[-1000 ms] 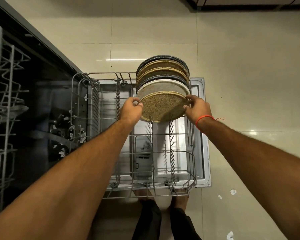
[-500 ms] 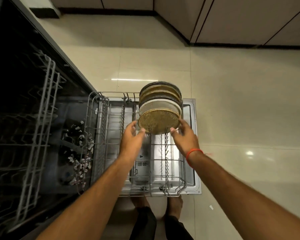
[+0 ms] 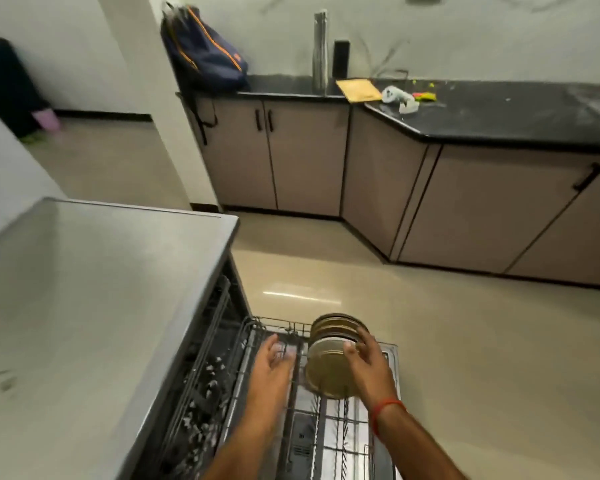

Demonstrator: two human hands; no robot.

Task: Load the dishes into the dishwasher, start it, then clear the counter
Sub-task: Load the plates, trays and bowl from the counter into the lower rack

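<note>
Several round plates (image 3: pixel 328 368) stand on edge in a row at the far end of the pulled-out lower dishwasher rack (image 3: pixel 257 323). The nearest plate is speckled tan. My right hand (image 3: pixel 368 362) hovers just right of the plates with fingers relaxed and holds nothing. Over the rack, left of the plates, my left hand (image 3: pixel 274 358) is blurred, its fingers spread and holding nothing. The dishwasher's door (image 3: pixel 388 355) lies open under the rack.
A grey counter top (image 3: pixel 84 306) covers the dishwasher on the left. Across the beige floor, a black L-shaped counter (image 3: pixel 499 116) carries a backpack (image 3: pixel 201 50), a steel bottle (image 3: pixel 320 50), a tan board (image 3: pixel 359 90) and small items (image 3: pixel 400 98).
Both hands have let go of the front plate and drawn back from it. The view has swung up from the rack toward the far counter.
</note>
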